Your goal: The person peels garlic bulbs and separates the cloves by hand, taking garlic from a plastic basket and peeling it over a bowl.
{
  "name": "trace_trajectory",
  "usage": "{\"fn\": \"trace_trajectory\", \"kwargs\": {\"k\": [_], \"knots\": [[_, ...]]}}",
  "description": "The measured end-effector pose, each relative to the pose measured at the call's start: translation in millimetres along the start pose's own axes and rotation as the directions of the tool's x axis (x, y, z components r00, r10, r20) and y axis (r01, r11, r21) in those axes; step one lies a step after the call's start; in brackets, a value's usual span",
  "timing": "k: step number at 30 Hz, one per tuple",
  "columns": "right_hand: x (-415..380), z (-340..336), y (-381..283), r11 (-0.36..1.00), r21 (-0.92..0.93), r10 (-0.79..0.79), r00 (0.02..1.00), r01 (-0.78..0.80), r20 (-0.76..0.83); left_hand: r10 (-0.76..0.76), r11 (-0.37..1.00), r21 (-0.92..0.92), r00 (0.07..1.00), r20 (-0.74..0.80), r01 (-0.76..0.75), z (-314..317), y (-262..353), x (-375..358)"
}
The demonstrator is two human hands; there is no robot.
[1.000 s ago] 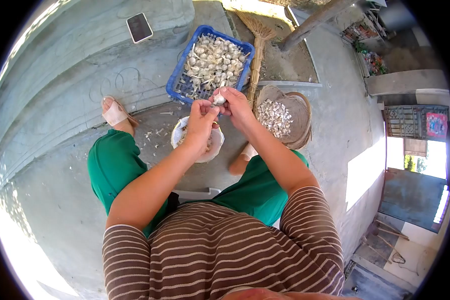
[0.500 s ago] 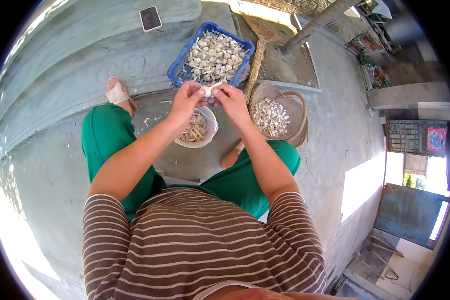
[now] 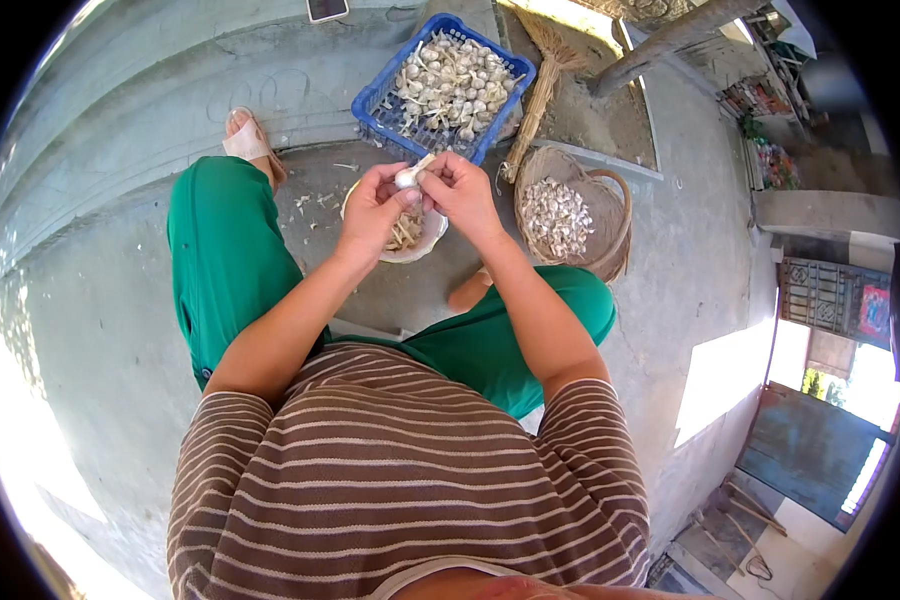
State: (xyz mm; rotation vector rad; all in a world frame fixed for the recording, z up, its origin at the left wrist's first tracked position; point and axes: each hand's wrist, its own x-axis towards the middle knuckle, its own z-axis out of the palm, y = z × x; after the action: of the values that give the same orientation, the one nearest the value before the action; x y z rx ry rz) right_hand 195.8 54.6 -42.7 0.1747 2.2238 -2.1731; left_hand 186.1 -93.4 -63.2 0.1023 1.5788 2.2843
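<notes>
here, both bare hands meet over the person's lap, at about twelve o'clock from the striped brown shirt (image 3: 410,480). the left hand (image 3: 373,207) and the right hand (image 3: 462,192) close together on one small white garlic bulb (image 3: 407,177), fingertips of both pinching it from either side, its pale stalk end pointing up toward one o'clock. the bulb sits between the two thumbs, held above the round white plastic bowl (image 3: 422,243), which rests on the grey concrete floor (image 3: 100,330) between the green-trousered knees (image 3: 215,250) and holds papery skins and stalk bits. at twelve o'clock from the hands lies the blue slatted plastic crate (image 3: 372,100), heaped with whole white garlic bulbs. at three o'clock from the hands, just beside the right forearm, stands the round woven brown basket with a hoop handle (image 3: 610,190), holding loose garlic cloves. a straw hand broom (image 3: 535,95) lies between the crate and the basket, at one o'clock. at ten o'clock a foot in a pale sandal (image 3: 247,140) rests against the concrete step, with scraps of skin scattered on the floor near it. a dark phone (image 3: 326,9) lies on the step at eleven o'clock, partly cut off by the frame edge.
</notes>
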Motion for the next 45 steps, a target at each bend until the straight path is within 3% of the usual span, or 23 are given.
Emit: {"fn": "trace_trajectory", "kwargs": {"k": [2, 6, 8, 10, 12, 19, 26, 29, 31, 33, 34, 38, 40, 45], "knots": [[-0.8, 6.8, 2.5, 0.999, 0.031, -0.007, 1.0, 0.008, -0.021, 0.033, 0.999, 0.018, 0.999, -0.006, -0.033, -2.3, -8.3, 1.4], [-0.5, 12.0, 10.2, 0.995, -0.092, -0.044, 0.993, 0.034, -0.109, 0.096, 0.985, 0.145, 0.995, 0.006, -0.096, -7.5, -18.6, 4.9], [1.0, 9.3, 16.1, 0.994, -0.105, -0.055, 0.99, 0.042, -0.13, 0.081, 0.992, 0.1, 0.997, 0.019, -0.083, -7.6, -18.3, 5.2], [2.9, 3.6, 14.0, 0.998, 0.055, -0.005, 0.998, 0.008, -0.057, 0.071, 0.996, 0.055, 0.997, 0.032, -0.073, -6.4, -9.0, 5.7], [3.3, 2.5, 9.0, 0.994, 0.108, -0.009, 0.998, 0.016, -0.059, -0.041, 0.999, -0.002, 0.997, 0.07, 0.041, -5.5, -0.3, 4.6], [4.0, -7.5, 6.6, 0.989, 0.109, -0.112, 0.991, 0.104, 0.066, -0.091, 0.995, -0.008, 0.968, 0.233, 0.095, -17.5, 1.3, 15.5], [-0.1, -11.3, 4.0, 0.977, 0.213, -0.01, 0.997, -0.007, 0.077, -0.195, 0.953, -0.169, 0.939, 0.283, 0.249, -21.5, 7.7, 15.6], [0.5, -9.8, 6.8, 0.991, 0.13, -0.001, 0.999, -0.004, 0.038, -0.214, 0.95, -0.162, 0.936, 0.281, 0.266, -18.4, 9.4, 14.0], [2.8, -6.0, 13.5, 0.996, -0.036, -0.089, 0.995, 0.087, -0.051, -0.206, 0.954, -0.161, 0.945, 0.255, 0.252, -12.1, 9.7, 11.4], [2.0, -1.0, 16.4, 0.988, -0.051, -0.152, 0.984, 0.148, -0.088, -0.097, 0.995, 0.028, 0.981, 0.171, 0.093, -6.0, 9.6, 8.7], [1.6, 1.1, 15.5, 0.975, -0.07, -0.217, 0.969, 0.21, -0.121, -0.096, 0.995, 0.03, 0.981, 0.171, 0.092, -7.5, 9.0, 8.4], [-0.7, -0.9, 15.7, 0.954, -0.144, -0.27, 0.962, 0.263, -0.036, -0.083, 0.987, 0.153, 0.975, 0.206, 0.052, -17.6, -0.6, 9.1], [-3.0, -1.3, 14.2, 0.996, 0.019, -0.089, 0.996, 0.089, -0.026, -0.103, 0.981, 0.187, 0.967, 0.231, 0.059, -19.8, -1.8, 9.4], [0.3, -3.1, 22.6, 0.998, -0.035, 0.048, 0.999, -0.048, -0.01, -0.22, 0.967, 0.179, 0.949, 0.227, 0.181, -23.3, -5.0, 10.0]]}}
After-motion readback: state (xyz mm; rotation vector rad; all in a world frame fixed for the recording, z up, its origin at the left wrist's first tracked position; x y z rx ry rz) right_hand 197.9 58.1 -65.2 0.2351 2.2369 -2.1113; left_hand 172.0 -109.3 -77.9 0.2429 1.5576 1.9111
